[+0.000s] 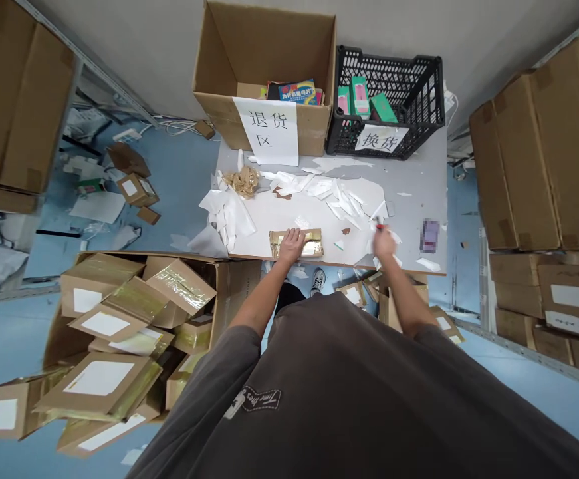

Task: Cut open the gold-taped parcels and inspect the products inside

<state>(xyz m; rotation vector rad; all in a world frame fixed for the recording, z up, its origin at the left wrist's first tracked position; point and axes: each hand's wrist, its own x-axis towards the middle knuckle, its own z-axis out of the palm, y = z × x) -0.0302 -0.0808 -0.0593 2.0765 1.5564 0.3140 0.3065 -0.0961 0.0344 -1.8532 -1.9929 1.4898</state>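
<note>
A small cardboard box (313, 247) wrapped in shiny tape lies at the front edge of the white table. Across its top sits my left hand (292, 245), with the fingers curved over the box and holding it against the table. To the right, my right hand (383, 242) is closed around a small red and black tool (379, 227), apart from the box. Motion blurs that hand and tool, so the tool's exact kind is unclear. White paper scraps (339, 199) lie beyond both hands, and crumpled brown tape (242, 181) rests at the left.
At the table's back stand a large open carton (214, 113) with colourful packages and a black plastic crate (419, 126) with green boxes. A pixelated purple item (429, 236) lies at the right. Taped parcels overfill a big carton (234, 286) on the left floor; shelved boxes (543, 153) flank the right.
</note>
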